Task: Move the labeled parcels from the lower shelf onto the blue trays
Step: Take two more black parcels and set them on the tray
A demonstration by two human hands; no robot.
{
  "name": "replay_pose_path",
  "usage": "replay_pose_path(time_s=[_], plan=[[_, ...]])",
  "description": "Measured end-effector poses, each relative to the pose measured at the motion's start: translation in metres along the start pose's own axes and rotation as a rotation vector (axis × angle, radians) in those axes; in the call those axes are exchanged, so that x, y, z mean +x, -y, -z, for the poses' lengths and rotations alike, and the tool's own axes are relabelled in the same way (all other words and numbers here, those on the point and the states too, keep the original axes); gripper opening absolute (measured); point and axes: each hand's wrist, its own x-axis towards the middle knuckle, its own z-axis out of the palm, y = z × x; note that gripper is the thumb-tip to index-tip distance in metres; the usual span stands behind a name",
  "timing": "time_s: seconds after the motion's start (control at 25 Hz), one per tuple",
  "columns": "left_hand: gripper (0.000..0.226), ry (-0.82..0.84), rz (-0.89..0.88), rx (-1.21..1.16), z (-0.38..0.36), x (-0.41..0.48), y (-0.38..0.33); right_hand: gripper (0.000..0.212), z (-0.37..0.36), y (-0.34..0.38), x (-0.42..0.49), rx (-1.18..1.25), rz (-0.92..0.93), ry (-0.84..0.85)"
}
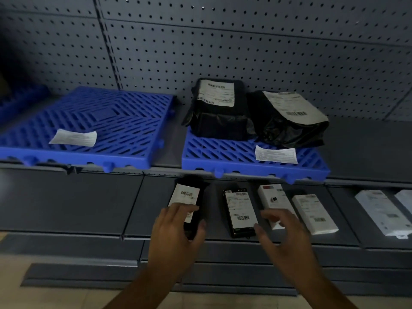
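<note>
Upper shelf: 2 blue trays. The right blue tray (200,157) carries 2 black bagged parcels (219,114) at its rear, labels turned up for reading, and a loose paper slip (276,154) near its front edge; its front strip is otherwise free. The left blue tray (124,121) carries only 1 paper slip (73,138), so most open room is found there.

Lower shelf (66,201): 1 slim black parcel (195,204), 1 flat black parcel (240,211), 2 white boxes (314,214) and further white packets (379,210) to the right, all laid label-up.

Left hand (176,233): closed around the near end of the slim black parcel, judged ready for lifting. Right hand (283,235): fingers spread and holding nothing, just beside the flat black parcel.

The tray fronts overhang the lower shelf, so parcels are best drawn outward before being raised
</note>
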Motion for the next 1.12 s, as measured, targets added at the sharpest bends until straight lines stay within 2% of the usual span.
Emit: replay_pose_path(time_s=[0.12, 0.24, 0.36, 0.52, 0.6, 0.72, 0.8, 1.0, 1.12], plan=[[0.03, 0.006, 0.119, 0.06, -0.02, 0.0, 0.029, 0.033, -0.022, -0.035, 0.009, 0.055, -0.135, 0.085], [0.043, 0.027, 0.382, 0.046, -0.047, 0.007, 0.068, 0.045, -0.06, -0.084, 0.022, 0.035, -0.266, 0.117], [0.071, 0.012, 0.647, -0.026, -0.082, 0.02, 0.118, 0.063, -0.104, -0.134, 0.039, -0.093, -0.323, 0.078], [0.117, 0.097, 0.824, -0.04, -0.119, 0.033, 0.178, 0.107, -0.145, -0.179, 0.053, -0.239, -0.523, 0.129], [0.117, 0.184, 0.819, -0.004, -0.132, 0.033, 0.194, 0.111, -0.158, -0.187, 0.048, -0.228, -0.557, 0.137], [0.094, 0.252, 0.715, 0.085, -0.142, 0.026, 0.197, 0.107, -0.163, -0.184, 0.044, -0.214, -0.516, 0.056], [0.088, 0.216, 0.702, 0.031, -0.145, 0.021, 0.191, 0.106, -0.165, -0.178, 0.044, -0.203, -0.505, 0.018], [0.09, 0.044, 0.613, -0.123, -0.161, 0.009, 0.162, 0.101, -0.172, -0.162, 0.04, -0.078, -0.457, -0.031], [0.074, 0.026, 0.652, -0.288, -0.164, 0.016, 0.15, 0.086, -0.171, -0.163, 0.043, 0.04, -0.462, -0.082]])
